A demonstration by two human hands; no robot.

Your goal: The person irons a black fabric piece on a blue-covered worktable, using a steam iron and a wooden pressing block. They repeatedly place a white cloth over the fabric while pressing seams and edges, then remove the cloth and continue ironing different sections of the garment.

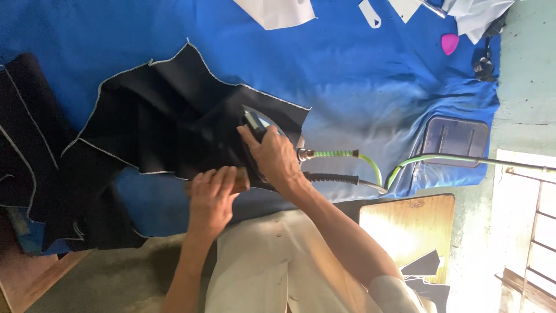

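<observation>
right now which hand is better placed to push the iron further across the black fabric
Right. The right hand already grips the iron on the black fabric; the left hand is busy holding a wooden block.

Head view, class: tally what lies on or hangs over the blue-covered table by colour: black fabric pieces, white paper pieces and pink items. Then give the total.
Black fabric pieces: 2
White paper pieces: 3
Pink items: 1
Total: 6
</observation>
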